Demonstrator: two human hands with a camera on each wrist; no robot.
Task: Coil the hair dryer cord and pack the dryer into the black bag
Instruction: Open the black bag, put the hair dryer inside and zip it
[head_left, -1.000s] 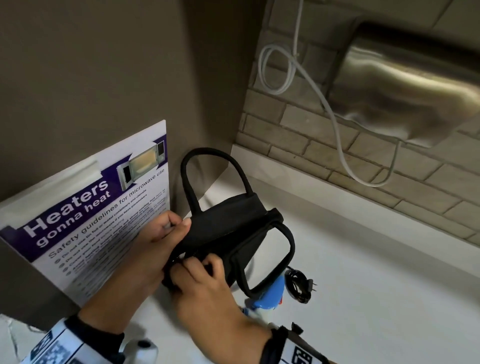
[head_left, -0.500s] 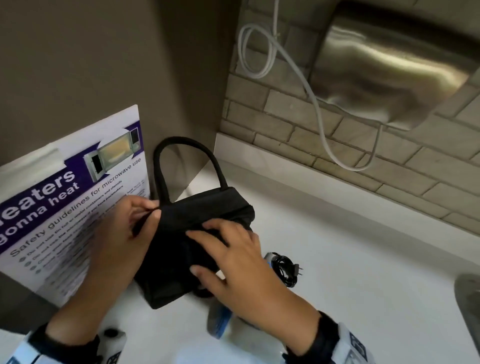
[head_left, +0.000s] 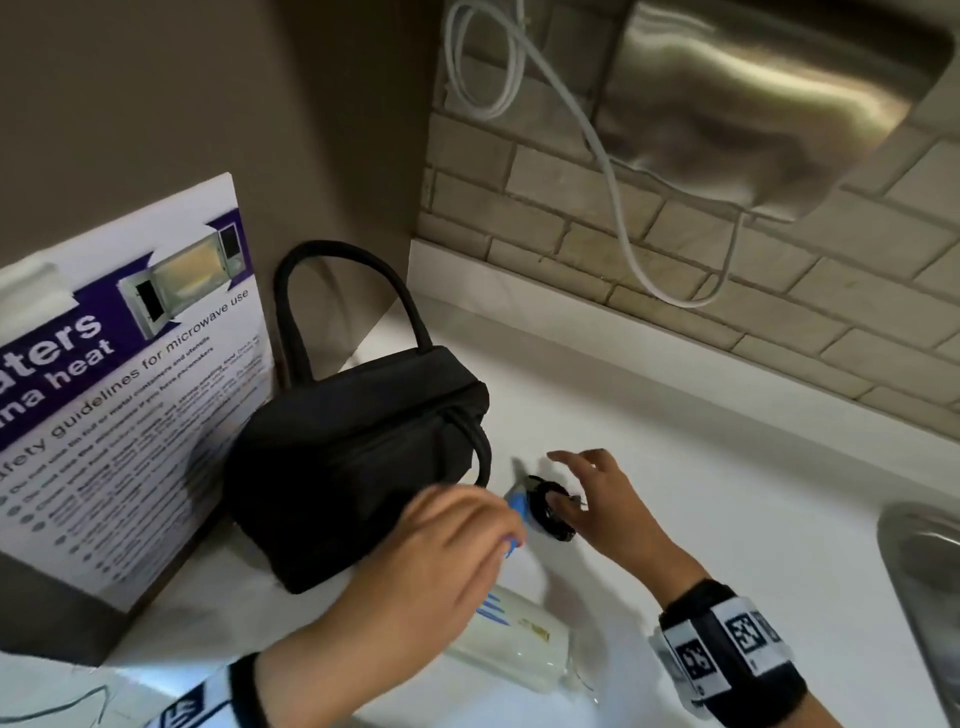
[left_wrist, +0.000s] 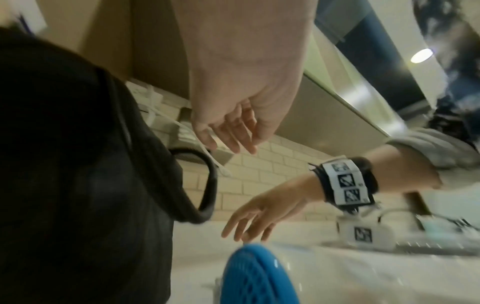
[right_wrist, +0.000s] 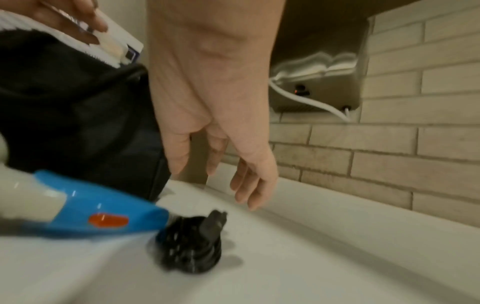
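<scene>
Above the tabletop (head_left: 727, 509), both hands hang with nothing in their grip. The right hand (head_left: 597, 499) has its fingers spread and loose just over the cord (head_left: 548, 509), a tight black coil lying flat with its plug on the far side; from the head view I cannot tell whether a fingertip touches the coil, and the right wrist view shows the fingers (right_wrist: 249, 185) clear above it. The left hand (head_left: 441, 561) hovers with relaxed, slightly bent fingers over the dryer (head_left: 519, 639), which lies on its side on the tabletop, white body toward the person, blue handle reaching to the coil. The left wrist view shows the dryer's blue grille (left_wrist: 257, 275) below that open palm.

Just left of the dryer sits the bag (head_left: 353, 467), black, upright, one handle arching up and the other drooped down its near side. Behind it a microwave safety poster (head_left: 130, 364) leans on the brown wall. A steel hand dryer (head_left: 769, 104) is mounted on the brick wall, a white cable (head_left: 613, 197) looping beneath it. A sink (head_left: 930, 597) edges in at the right.
</scene>
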